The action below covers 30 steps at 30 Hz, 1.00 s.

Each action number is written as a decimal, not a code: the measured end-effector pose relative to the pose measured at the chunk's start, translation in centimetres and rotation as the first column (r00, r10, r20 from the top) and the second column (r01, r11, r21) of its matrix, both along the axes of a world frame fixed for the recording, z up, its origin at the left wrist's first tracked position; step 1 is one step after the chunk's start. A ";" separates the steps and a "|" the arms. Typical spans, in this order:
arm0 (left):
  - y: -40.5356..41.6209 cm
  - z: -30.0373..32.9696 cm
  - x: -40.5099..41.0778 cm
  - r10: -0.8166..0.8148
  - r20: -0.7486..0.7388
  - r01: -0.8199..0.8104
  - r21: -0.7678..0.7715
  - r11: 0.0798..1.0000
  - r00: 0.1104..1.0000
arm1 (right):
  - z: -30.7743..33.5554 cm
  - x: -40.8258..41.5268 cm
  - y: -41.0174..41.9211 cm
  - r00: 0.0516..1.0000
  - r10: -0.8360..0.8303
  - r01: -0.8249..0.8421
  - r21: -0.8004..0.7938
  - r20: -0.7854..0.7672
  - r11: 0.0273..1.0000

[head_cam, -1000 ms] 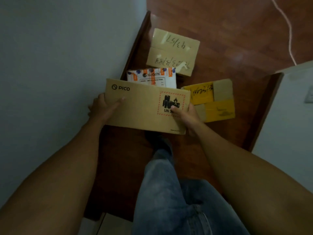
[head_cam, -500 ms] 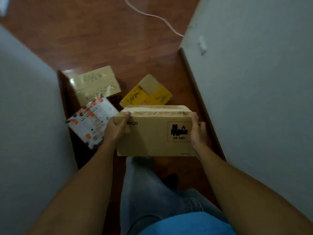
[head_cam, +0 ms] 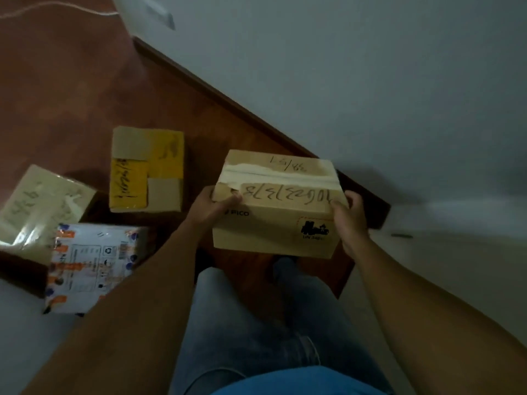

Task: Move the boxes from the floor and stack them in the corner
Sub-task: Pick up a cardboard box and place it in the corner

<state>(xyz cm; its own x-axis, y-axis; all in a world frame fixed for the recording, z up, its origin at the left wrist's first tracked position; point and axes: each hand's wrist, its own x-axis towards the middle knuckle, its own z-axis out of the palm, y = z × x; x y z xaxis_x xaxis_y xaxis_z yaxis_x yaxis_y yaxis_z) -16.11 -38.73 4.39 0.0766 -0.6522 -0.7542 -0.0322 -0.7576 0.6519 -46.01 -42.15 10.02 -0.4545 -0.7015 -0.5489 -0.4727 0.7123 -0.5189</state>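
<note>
I hold a brown PICO cardboard box point(head_cam: 273, 215) in the air in front of my knees, its taped top with handwriting facing up. My left hand point(head_cam: 212, 208) grips its left end and my right hand point(head_cam: 352, 220) grips its right end. On the wooden floor to the left lie a yellow-taped box point(head_cam: 147, 169), a pale tan box point(head_cam: 40, 203) with handwriting, and a white printed parcel point(head_cam: 91, 263). The held box hangs close to the dark skirting board of the wall on the right.
A grey-white wall point(head_cam: 370, 81) runs diagonally from top left to right, with a dark skirting board point(head_cam: 228, 101) at its foot. A white cable point(head_cam: 57, 7) lies on the floor at top left. My jeans-clad legs point(head_cam: 256, 323) fill the bottom centre.
My view has swung to the right. The held box has turned with me toward the right wall, and the floor boxes now lie to my left. Both hands still grip the box.
</note>
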 end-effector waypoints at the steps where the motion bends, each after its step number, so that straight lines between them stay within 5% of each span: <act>1: -0.5 -0.2 -0.4 -0.076 0.025 0.076 -0.002 0.997 0.997 | -0.1 -0.7 0.7 0.999 0.040 -0.040 0.001 -0.003 0.999; 7: -3.6 0.9 -5.1 -0.411 0.100 0.422 -0.162 0.892 0.906 | -1.6 -5.1 4.6 0.985 0.057 -0.058 0.001 0.165 0.998; 13: -7.4 -3.2 -14.0 -0.601 0.215 0.627 -0.075 0.776 0.770 | -6.6 -12.0 6.4 0.978 0.015 0.000 -0.071 0.208 0.997; 19: -11.3 -19.3 -24.7 -0.686 0.247 0.726 -0.142 0.673 0.684 | -23.2 -21.9 5.2 0.987 -0.065 0.075 -0.063 0.147 0.995; 25: -14.8 -36.9 -31.6 -0.725 0.312 0.789 -0.267 0.554 0.615 | -40.4 -29.0 3.6 0.997 -0.025 0.013 -0.147 -0.076 0.989; 30: -17.5 -44.9 -34.6 -0.733 0.570 0.929 -0.237 0.284 0.370 | -50.1 -32.5 3.7 0.990 0.033 -0.057 -0.170 -0.137 0.984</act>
<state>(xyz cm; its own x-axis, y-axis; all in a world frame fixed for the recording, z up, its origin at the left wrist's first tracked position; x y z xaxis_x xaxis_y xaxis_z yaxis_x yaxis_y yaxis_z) -50.67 -56.24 -40.53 -0.5863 -0.7073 -0.3949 -0.7081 0.2106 0.6740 -78.51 -38.42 -40.08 -0.4812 -0.8020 -0.3540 -0.5756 0.5936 -0.5624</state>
